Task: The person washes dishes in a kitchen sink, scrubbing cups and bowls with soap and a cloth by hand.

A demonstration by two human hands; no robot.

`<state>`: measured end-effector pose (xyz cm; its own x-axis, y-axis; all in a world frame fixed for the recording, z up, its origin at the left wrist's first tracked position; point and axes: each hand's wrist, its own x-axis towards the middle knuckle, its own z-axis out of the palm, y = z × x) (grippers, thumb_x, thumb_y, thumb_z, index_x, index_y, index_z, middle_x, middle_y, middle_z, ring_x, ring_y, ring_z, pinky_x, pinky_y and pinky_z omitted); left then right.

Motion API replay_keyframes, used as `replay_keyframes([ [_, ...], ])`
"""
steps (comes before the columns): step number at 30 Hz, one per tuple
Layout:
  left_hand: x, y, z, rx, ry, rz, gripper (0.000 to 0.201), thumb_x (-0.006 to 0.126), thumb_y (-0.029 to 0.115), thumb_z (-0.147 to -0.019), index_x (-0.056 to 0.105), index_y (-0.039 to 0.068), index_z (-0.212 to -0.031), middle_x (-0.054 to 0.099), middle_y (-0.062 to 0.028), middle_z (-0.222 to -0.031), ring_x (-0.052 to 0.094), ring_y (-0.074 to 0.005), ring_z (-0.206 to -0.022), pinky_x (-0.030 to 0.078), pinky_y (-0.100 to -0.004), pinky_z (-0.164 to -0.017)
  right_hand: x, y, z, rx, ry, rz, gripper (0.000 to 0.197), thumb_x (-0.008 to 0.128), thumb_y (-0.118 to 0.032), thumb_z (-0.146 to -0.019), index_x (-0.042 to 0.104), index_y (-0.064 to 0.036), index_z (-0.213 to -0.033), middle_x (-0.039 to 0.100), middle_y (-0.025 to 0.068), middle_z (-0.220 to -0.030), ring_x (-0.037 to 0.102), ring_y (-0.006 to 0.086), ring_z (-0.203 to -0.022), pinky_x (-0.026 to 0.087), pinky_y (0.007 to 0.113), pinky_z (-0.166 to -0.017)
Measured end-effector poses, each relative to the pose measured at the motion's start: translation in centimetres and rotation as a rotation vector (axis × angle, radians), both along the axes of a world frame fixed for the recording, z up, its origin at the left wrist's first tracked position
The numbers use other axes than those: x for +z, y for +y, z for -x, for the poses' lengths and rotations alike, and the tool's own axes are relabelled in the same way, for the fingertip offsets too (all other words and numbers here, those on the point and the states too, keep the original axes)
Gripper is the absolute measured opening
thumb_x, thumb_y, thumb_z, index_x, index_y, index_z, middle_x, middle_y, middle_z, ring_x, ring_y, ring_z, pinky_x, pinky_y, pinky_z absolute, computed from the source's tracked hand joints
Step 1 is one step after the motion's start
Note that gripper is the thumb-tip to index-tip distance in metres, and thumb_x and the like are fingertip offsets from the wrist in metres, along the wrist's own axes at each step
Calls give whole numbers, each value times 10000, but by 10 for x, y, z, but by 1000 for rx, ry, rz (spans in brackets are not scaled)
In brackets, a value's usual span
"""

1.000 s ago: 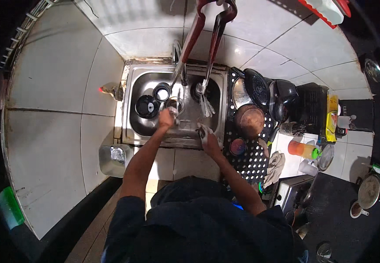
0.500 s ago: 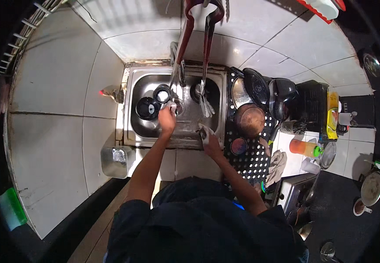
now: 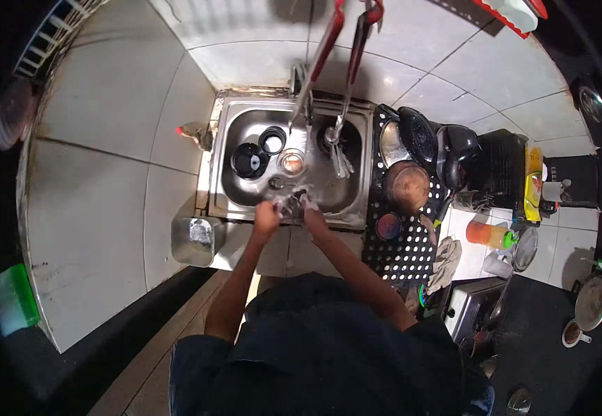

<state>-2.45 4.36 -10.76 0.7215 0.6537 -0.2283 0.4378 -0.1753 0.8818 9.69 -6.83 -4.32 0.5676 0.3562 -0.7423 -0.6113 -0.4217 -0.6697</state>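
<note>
At the near edge of the steel sink (image 3: 365, 159), my left hand (image 3: 267, 217) and my right hand (image 3: 313, 215) are close together. The fingers of both are closed around something small, wet and whitish with dark parts. Suds and blur hide what it is. Beyond my hands, the drain (image 3: 292, 162) sits mid-basin. To its left, a black round container (image 3: 244, 157) and a black ring-shaped piece (image 3: 273, 141) lie touching or nearly so. Silvery cutlery (image 3: 342, 163) rests in a bunch at the basin's right side. A faucet (image 3: 307, 111) stands at the back.
Red-handled tongs (image 3: 324, 55) hang over the sink's back. Right of it, a black dotted mat (image 3: 401, 267) bears a brown round pan (image 3: 408, 187) and dark cookware. A metal container (image 3: 193, 243) stands at the sink's front left. An orange bottle (image 3: 481, 234) lies farther right.
My left hand has come back from beside the drain toward the near edge. My right hand has shifted left to meet it. The whole view has shifted slightly.
</note>
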Motion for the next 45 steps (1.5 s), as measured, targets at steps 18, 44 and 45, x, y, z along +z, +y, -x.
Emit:
replay_keyframes([
  [18, 73, -10, 19, -116, 39, -126, 174, 521, 90, -937, 632, -33, -884, 670, -141, -758, 641, -254, -698, 478, -358, -646, -115, 7, -31, -279, -460, -88, 269, 523, -81, -821, 620, 50, -1034, 669, 151, -916, 634, 303, -854, 480, 397, -782],
  [44, 79, -16, -66, 473, -745, 1345, 267, 377, 265, -1035, 568, 102, -1127, 596, -139, -1225, 601, -230, -1048, 521, -339, -877, 63, -41, -21, 911, -1138, -65, 402, 508, -19, -799, 568, -24, -1197, 497, 266, -1235, 532, 445, -1083, 454, 523, -907],
  [45, 71, -19, -60, 487, -752, 1338, 267, 377, 265, -1035, 568, 102, -1127, 596, -139, -1225, 601, -230, -1048, 521, -339, -877, 60, -37, -23, 878, -1233, -106, 353, 506, -36, -820, 573, -28, -1167, 532, 261, -1161, 563, 437, -1022, 483, 513, -851],
])
